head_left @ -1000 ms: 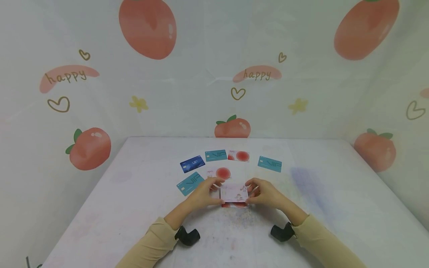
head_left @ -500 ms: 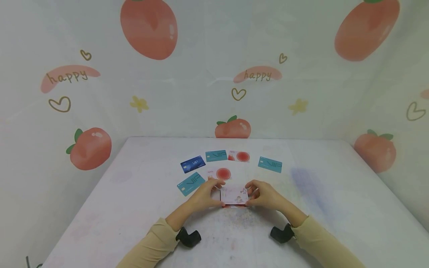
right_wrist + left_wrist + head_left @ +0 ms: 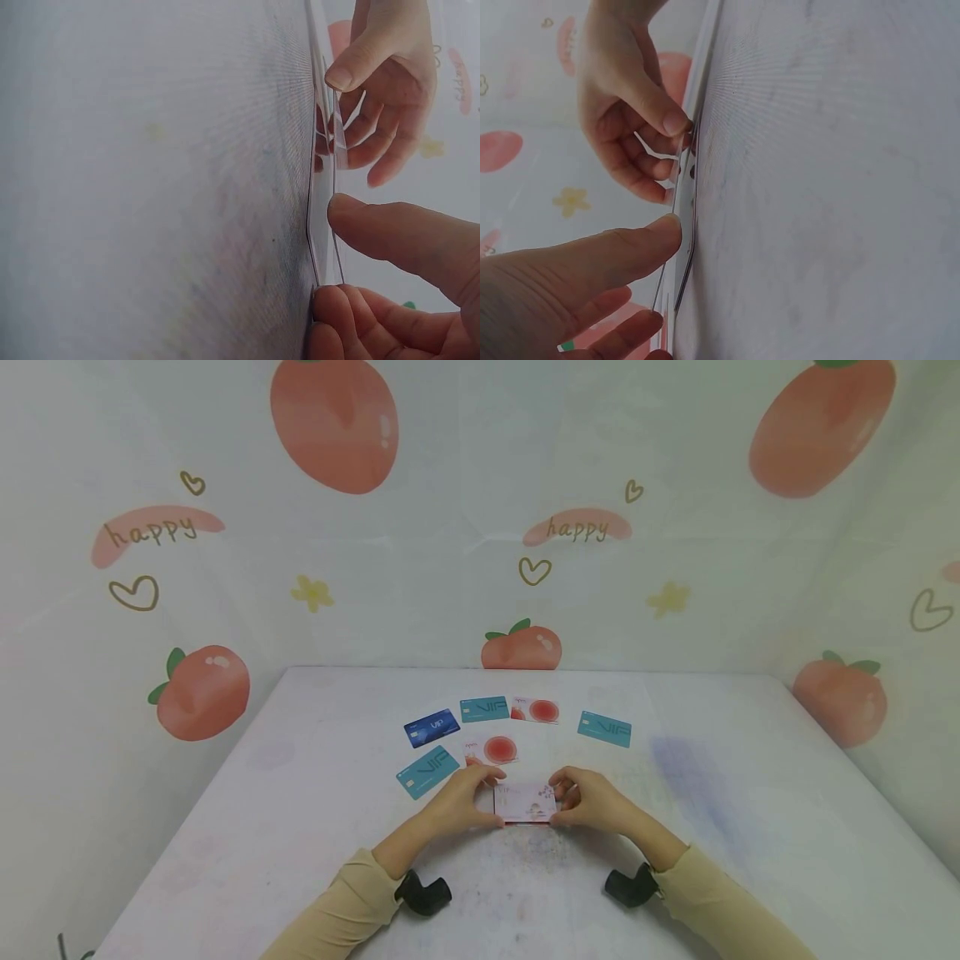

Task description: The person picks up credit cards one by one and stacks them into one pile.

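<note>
From the head: a pale table [image 3: 262, 860] with faint smudges and a bluish smear [image 3: 690, 777] to the right, its far edge against a white wall [image 3: 420, 568] printed with red fruit [image 3: 333, 427], gold hearts [image 3: 133, 594] and yellow flowers [image 3: 311, 593]. Side edges well apart from hands and cards. Around the middle of the tabletop, a pinkish card [image 3: 523, 802] pinched at its short ends by left hand [image 3: 459, 797] and right hand [image 3: 594, 797], right above a lower card [image 3: 527, 824], only a red strip of it visible. Beyond the hands, a near teal card [image 3: 427, 772] just beside the left hand, a blue card [image 3: 432, 728], a far teal card [image 3: 484, 708] and a far red-circle card [image 3: 535, 709] side by side, a near red-circle card [image 3: 491, 750] partly behind the left fingers. Off to the right, apart from the rest, a lone teal card [image 3: 604, 728]. From the left wrist: tabletop filling the right side, pinkish card edge-on under the left thumb, a thin gap between it and the lower card. From the right wrist: the same slit between cards, right thumb on the upper edge, fingers curled beneath, left thumb at the far end.
</note>
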`<state>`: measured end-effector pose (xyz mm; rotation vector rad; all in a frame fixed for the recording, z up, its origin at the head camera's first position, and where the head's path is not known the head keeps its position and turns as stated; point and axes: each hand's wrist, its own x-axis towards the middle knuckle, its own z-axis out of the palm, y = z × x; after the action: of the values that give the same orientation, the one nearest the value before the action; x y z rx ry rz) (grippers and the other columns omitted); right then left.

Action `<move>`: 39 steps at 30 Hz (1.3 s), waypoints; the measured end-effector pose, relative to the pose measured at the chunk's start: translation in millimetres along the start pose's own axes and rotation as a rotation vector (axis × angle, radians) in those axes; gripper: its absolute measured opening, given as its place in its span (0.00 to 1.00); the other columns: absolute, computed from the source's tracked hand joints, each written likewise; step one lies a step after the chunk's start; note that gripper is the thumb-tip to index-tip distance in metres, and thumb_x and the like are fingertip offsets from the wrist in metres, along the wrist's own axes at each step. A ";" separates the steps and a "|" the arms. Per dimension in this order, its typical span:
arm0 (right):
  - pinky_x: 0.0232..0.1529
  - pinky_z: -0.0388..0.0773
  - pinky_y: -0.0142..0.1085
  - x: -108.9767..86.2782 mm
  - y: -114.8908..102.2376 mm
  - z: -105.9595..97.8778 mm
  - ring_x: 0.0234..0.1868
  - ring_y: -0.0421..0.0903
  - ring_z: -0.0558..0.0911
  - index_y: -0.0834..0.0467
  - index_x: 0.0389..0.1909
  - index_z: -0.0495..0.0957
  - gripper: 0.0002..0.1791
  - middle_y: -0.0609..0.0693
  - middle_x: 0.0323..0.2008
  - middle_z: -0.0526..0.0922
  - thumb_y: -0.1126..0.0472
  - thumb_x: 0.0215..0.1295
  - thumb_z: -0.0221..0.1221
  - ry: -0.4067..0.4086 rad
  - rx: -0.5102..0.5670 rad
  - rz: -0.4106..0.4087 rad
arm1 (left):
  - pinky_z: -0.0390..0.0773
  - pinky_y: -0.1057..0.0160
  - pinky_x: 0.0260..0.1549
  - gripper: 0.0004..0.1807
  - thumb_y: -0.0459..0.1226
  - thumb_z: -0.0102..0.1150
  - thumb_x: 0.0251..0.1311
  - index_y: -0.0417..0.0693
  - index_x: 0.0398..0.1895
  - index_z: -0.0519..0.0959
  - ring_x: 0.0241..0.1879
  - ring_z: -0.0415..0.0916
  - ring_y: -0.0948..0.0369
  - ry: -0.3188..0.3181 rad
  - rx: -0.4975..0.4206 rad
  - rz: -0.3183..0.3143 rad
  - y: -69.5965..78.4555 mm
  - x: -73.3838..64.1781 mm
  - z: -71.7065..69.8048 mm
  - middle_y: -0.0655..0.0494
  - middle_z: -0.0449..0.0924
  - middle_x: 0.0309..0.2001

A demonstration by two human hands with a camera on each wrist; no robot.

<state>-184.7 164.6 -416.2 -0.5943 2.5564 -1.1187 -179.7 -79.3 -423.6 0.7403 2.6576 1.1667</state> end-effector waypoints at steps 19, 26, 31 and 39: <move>0.35 0.77 0.30 -0.6 -2.0 1.6 0.32 0.41 0.75 0.64 0.44 0.74 0.24 0.51 0.34 0.78 0.61 0.46 0.70 0.017 -0.087 0.042 | 0.67 0.49 0.56 0.29 0.37 0.71 0.44 0.42 0.52 0.74 0.50 0.70 0.54 -0.009 0.051 0.007 -1.5 -0.1 2.2 0.50 0.78 0.48; 0.34 0.76 0.29 -1.9 -5.0 1.1 0.32 0.41 0.75 0.64 0.44 0.74 0.24 0.51 0.34 0.77 0.62 0.46 0.70 0.017 -0.105 0.036 | 0.68 0.51 0.55 0.27 0.37 0.71 0.45 0.42 0.51 0.75 0.49 0.70 0.54 -0.014 0.090 0.021 -0.5 -0.2 2.1 0.50 0.78 0.47; 0.34 0.75 0.28 -2.0 -6.2 1.1 0.32 0.41 0.75 0.65 0.43 0.74 0.24 0.51 0.33 0.77 0.62 0.46 0.70 0.021 -0.121 0.041 | 0.69 0.51 0.55 0.27 0.36 0.71 0.45 0.41 0.51 0.75 0.49 0.71 0.54 -0.017 0.095 0.029 0.8 -0.1 1.7 0.49 0.79 0.48; 0.34 0.75 0.29 -0.9 -4.4 2.3 0.32 0.41 0.74 0.64 0.43 0.74 0.23 0.50 0.33 0.77 0.62 0.46 0.71 0.020 -0.135 0.037 | 0.69 0.50 0.56 0.27 0.36 0.71 0.45 0.40 0.52 0.74 0.49 0.71 0.54 -0.020 0.097 0.023 1.4 -0.2 1.6 0.49 0.79 0.48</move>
<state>-181.8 160.9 -414.3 -0.5681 2.6639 -0.9508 -178.5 -77.5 -423.7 0.7961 2.7127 1.0363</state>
